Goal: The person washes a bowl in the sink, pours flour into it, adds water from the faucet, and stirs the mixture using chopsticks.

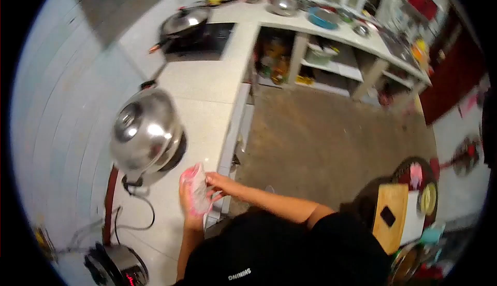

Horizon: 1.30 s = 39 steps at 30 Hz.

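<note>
A white cloth with a pink edge (198,191), perhaps a small towel, is held in front of my body above the counter. My left hand (186,197) is closed around its left side, the cloth covering most of the palm and fingers. From the right, my right hand (220,183) reaches across and grips the cloth's edge with thumb and fingers. Just beyond the hands, a large steel steamer pot (145,133) with a domed lid stands on a dark base on the counter.
The pale counter (202,115) runs ahead and turns right. A lidded wok (186,22) stands on a black cooktop (220,40). An electric cooker (116,266) sits at lower left, near a black cord (137,228). At right, a wooden board (391,198) carries a dark phone-like object.
</note>
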Motion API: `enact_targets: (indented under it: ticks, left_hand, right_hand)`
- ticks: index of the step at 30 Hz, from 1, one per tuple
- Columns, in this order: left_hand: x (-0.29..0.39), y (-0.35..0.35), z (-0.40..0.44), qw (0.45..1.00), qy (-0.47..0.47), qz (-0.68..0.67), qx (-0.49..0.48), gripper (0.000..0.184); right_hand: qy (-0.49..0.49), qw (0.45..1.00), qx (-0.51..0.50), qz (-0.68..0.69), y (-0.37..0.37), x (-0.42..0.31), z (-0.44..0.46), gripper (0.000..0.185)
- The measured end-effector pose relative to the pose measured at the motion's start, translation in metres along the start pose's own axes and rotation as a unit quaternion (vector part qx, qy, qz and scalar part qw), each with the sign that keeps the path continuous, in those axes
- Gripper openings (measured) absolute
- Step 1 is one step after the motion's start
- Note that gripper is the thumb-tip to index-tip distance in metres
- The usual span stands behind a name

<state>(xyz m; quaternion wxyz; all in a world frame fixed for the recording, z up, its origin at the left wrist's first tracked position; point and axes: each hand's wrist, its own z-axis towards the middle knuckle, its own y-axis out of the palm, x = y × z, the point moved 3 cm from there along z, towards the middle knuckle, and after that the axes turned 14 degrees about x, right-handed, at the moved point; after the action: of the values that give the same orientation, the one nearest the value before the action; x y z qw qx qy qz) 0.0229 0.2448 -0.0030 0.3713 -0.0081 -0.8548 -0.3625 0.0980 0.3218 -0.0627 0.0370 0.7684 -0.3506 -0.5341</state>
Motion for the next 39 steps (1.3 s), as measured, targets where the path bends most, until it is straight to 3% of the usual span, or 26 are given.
enact_targets:
  ticks: [1, 2, 7, 8, 10, 13, 17, 20, 25, 29, 30, 31, 33, 35, 37, 39]
  left_hand:
    - [-0.021, 0.029, 0.017, 0.993, 0.067, 0.095, -0.026, 0.032]
    - [-0.038, 0.066, 0.03, 0.972, 0.138, 0.185, -0.042, 0.035]
    - [-0.137, 0.208, 0.044, 0.922, 0.004, 0.278, -0.271, 0.052]
    - [-0.153, 0.224, 0.045, 0.903, -0.011, 0.303, -0.305, 0.054]
    - [-0.181, 0.257, 0.044, 0.862, -0.025, 0.343, -0.372, 0.058]
    - [-0.226, 0.303, 0.058, 0.815, -0.042, 0.413, -0.405, 0.04]
    - [-0.28, 0.367, 0.086, 0.797, -0.067, 0.393, -0.453, 0.017]
    - [-0.318, 0.419, 0.113, 0.772, -0.063, 0.443, -0.452, 0.013]
    - [-0.371, 0.516, 0.155, 0.763, -0.081, 0.391, -0.509, 0.011]
    - [-0.416, 0.598, 0.187, 0.727, 0.029, 0.378, -0.572, 0.01]
    - [-0.432, 0.615, 0.198, 0.687, 0.125, 0.393, -0.598, 0.011]
    - [-0.447, 0.633, 0.201, 0.676, 0.116, 0.419, -0.595, 0.01]
    - [-0.486, 0.667, 0.204, 0.654, 0.138, 0.421, -0.613, 0.009]
    - [-0.525, 0.702, 0.197, 0.603, 0.159, 0.422, -0.658, 0.009]
    - [-0.566, 0.733, 0.188, 0.576, 0.111, 0.433, -0.685, 0.009]
    - [-0.613, 0.763, 0.182, 0.568, 0.125, 0.369, -0.725, 0.009]
  right_hand:
    - [0.057, 0.994, 0.017, 0.097, -0.03, -0.018, -0.01, 0.048]
    - [0.041, 0.99, 0.013, 0.133, -0.061, -0.032, -0.011, 0.046]
    - [-0.053, 0.935, 0.058, 0.345, -0.196, -0.08, -0.059, 0.041]
    - [-0.046, 0.94, 0.125, 0.314, -0.206, -0.106, -0.099, 0.038]
    - [-0.128, 0.924, 0.173, 0.316, -0.251, -0.094, -0.106, 0.039]
    - [-0.203, 0.877, 0.248, 0.358, -0.307, -0.095, -0.13, 0.037]
    - [-0.184, 0.812, 0.344, 0.435, -0.385, -0.083, -0.135, 0.034]
    - [-0.232, 0.784, 0.304, 0.489, -0.448, -0.097, -0.133, 0.039]
    - [-0.238, 0.745, 0.271, 0.56, -0.529, -0.186, -0.146, 0.046]
    - [-0.248, 0.735, 0.295, 0.558, -0.618, -0.236, -0.156, 0.049]
    - [-0.278, 0.704, 0.313, 0.574, -0.633, -0.258, -0.168, 0.048]
    - [-0.291, 0.699, 0.335, 0.56, -0.654, -0.272, -0.181, 0.045]
    - [-0.273, 0.621, 0.494, 0.544, -0.691, -0.283, -0.214, 0.044]
    - [-0.356, 0.602, 0.431, 0.569, -0.728, -0.279, -0.242, 0.045]
    - [-0.378, 0.557, 0.442, 0.592, -0.764, -0.276, -0.27, 0.047]
    - [-0.398, 0.548, 0.452, 0.58, -0.801, -0.274, -0.295, 0.047]
